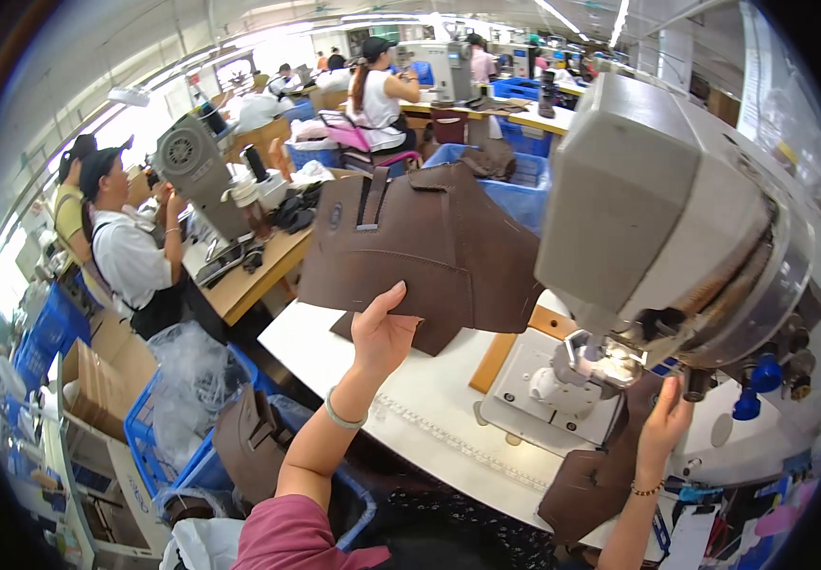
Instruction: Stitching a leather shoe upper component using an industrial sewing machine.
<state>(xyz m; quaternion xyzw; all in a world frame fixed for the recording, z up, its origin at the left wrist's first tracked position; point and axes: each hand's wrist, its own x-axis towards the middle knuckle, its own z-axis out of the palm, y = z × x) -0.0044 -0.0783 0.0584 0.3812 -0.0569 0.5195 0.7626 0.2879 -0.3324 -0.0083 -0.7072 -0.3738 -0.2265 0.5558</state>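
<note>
My left hand (387, 332) is closed on the lower edge of a dark brown leather bag panel (401, 252), its thumb lying on the front face. The panel is raised above the white worktable, with stitched seams, a slotted strap and a small metal piece near its top. Part of another brown flap shows below it. To the right, my right hand (665, 427) is closed at the edge of a second brown leather piece (586, 489), beside the lit needle area of a large grey sewing machine (629, 190). Its fingers are partly hidden.
The white worktable (410, 418) has a ruler strip along its front. A blue crate (154, 418) with clear plastic and a brown leather piece (247, 442) stands at the lower left. Another machine (197, 171) and co-workers (135, 237) are on the left, with a blue bin (515, 199) behind.
</note>
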